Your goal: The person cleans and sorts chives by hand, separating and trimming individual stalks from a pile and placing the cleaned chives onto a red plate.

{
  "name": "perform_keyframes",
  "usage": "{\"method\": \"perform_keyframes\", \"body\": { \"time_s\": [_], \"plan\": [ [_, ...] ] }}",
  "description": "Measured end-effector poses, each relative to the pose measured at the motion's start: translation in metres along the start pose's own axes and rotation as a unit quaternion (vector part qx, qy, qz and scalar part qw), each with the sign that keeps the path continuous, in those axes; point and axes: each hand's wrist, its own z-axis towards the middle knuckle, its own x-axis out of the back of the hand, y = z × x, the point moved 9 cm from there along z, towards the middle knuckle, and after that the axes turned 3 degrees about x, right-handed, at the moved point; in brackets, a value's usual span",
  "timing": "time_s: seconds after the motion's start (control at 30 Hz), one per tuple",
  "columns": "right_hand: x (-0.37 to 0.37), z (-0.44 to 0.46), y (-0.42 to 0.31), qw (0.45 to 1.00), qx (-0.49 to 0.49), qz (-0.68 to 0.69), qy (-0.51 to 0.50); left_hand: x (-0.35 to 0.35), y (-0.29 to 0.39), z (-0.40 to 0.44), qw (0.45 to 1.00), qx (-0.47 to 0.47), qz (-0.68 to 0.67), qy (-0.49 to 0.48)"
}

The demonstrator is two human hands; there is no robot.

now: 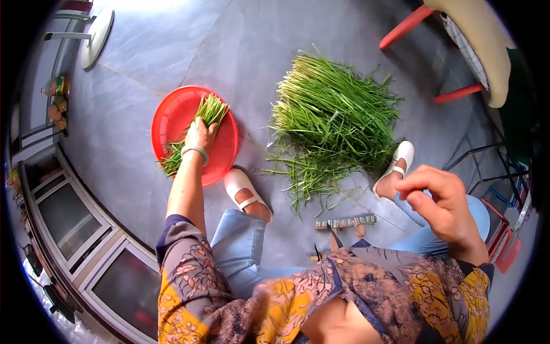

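Observation:
My left hand point(199, 137) is closed around a bunch of chives point(212, 110), inside a round red plastic basket point(162, 121) with a perforated wall. The pale cut ends point up and right, the green tips down and left over the rim. To the right, on the floor, lies a big heap of chives point(338, 109), with loose, tangled leaves point(309, 175) at its lower edge. Raised above my right knee, my right hand point(440, 206) has its fingers curled in and the thumb near the forefinger. Nothing shows in it.
My white shoes point(243, 189) stand by the basket and the heap. A chair with red legs point(408, 26) is at upper right, a white round-based stand point(97, 39) at upper left. Glass-fronted cabinets point(71, 221) line the left side. A small low object point(345, 222) lies between my legs.

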Motion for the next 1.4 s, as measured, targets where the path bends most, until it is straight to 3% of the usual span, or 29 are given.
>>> {"method": "perform_keyframes", "body": {
  "time_s": [0.07,0.2,0.33,0.43,0.47,0.5,0.67,0.8,0.93,0.97,1.07,1.23,1.33,1.37,1.4],
  "plan": [
    [0.002,0.001,0.015,0.997,-0.063,0.042,0.003,0.010,0.004,-0.010,1.000,-0.008,-0.004,0.010],
    [0.003,0.025,0.041,0.991,-0.088,0.001,-0.103,0.005,-0.007,-0.009,1.000,-0.014,-0.003,0.013],
    [0.027,0.094,0.116,0.980,-0.039,-0.155,-0.121,0.007,-0.013,-0.011,0.999,-0.027,0.008,0.024],
    [0.025,0.175,0.200,0.957,-0.021,-0.276,-0.086,0.010,-0.012,-0.008,0.998,-0.037,-0.024,0.038],
    [0.019,0.204,0.217,0.948,-0.068,-0.296,-0.094,0.009,-0.011,-0.007,0.998,-0.046,-0.027,0.044],
    [0.015,0.226,0.224,0.947,-0.008,-0.321,-0.025,0.016,-0.003,-0.011,0.997,-0.046,-0.042,0.043],
    [-0.013,0.311,0.268,0.926,-0.062,-0.370,0.048,0.024,0.012,-0.002,0.991,-0.084,-0.084,0.067],
    [-0.025,0.324,0.266,0.913,-0.128,-0.387,-0.004,0.026,0.019,-0.007,0.989,-0.093,-0.088,0.073],
    [-0.029,0.319,0.283,0.937,-0.137,-0.317,-0.061,0.024,0.025,-0.005,0.986,-0.117,-0.085,0.084],
    [-0.028,0.320,0.282,0.949,-0.088,-0.302,-0.010,0.025,0.026,-0.004,0.985,-0.121,-0.084,0.089],
    [-0.028,0.324,0.288,0.963,-0.078,-0.256,-0.022,0.029,0.031,-0.004,0.979,-0.136,-0.105,0.106],
    [-0.001,0.319,0.323,0.993,-0.111,-0.016,0.030,0.036,0.042,-0.005,0.977,-0.141,-0.120,0.105],
    [0.015,0.311,0.334,0.981,-0.147,0.111,0.054,0.039,0.057,-0.005,0.975,-0.143,-0.149,0.083],
    [0.022,0.309,0.329,0.972,-0.111,0.181,0.101,0.038,0.064,-0.006,0.974,-0.142,-0.162,0.072],
    [0.021,0.307,0.328,0.972,-0.120,0.177,0.099,0.040,0.073,-0.007,0.968,-0.165,-0.169,0.083]
  ]
}}
